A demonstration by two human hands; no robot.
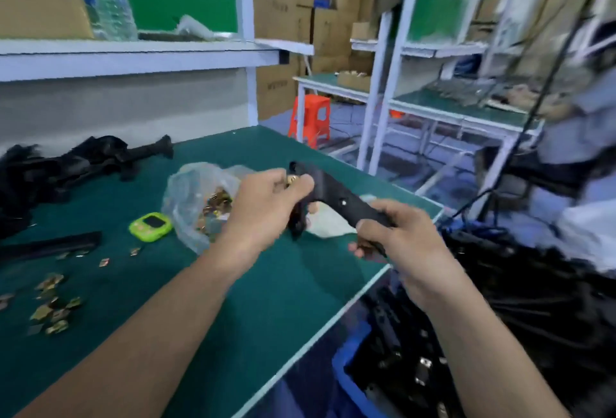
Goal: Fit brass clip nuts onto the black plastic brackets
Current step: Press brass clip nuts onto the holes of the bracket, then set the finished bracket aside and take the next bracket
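A black plastic bracket (pixel 336 195) hangs in the air above the green table's right edge. My right hand (pixel 396 239) grips its lower right end. My left hand (pixel 266 209) is curled round the bracket's left part and pinches a brass clip nut (pixel 292 179) against its upper end. A clear plastic bag (pixel 196 197) holding several brass clip nuts lies on the table just behind my left hand. More loose clip nuts (pixel 53 304) lie scattered at the near left.
A pile of black brackets (pixel 56 167) lies at the far left of the green table (pixel 273 284). A green timer (pixel 150 226) sits beside the bag. A blue bin (pixel 353 381) of black parts stands below the table's right edge. A person works at the far right bench.
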